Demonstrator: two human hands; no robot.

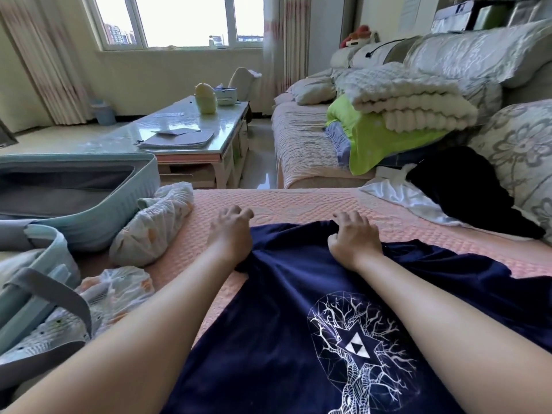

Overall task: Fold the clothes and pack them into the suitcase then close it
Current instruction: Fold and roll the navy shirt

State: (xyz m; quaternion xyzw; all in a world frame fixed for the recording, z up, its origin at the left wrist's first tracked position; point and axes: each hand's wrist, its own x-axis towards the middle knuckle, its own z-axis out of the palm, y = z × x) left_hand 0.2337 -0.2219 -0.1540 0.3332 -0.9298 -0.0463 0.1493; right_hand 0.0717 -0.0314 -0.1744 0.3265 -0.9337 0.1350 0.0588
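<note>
A navy T-shirt (286, 309) with a white tree print lies spread on the pink quilted sofa cover (298, 204) in front of me. My right hand (354, 237) pinches the shirt's far edge, fingers curled into the cloth. My left hand (231, 231) rests at the shirt's far left corner with fingers bent; its grip on the cloth is hidden. A pale teal suitcase (89, 198) lies open at the left, its grey lining showing. A rolled white patterned garment (155, 222) lies beside it. More patterned cloth (119, 291) sits by the near suitcase half.
A black garment (466, 189) on white cloth (403, 195) lies at the right by a floral cushion. Folded blankets (403, 100) over green fabric sit on the farther sofa. A glass coffee table (185, 135) with papers stands beyond the suitcase.
</note>
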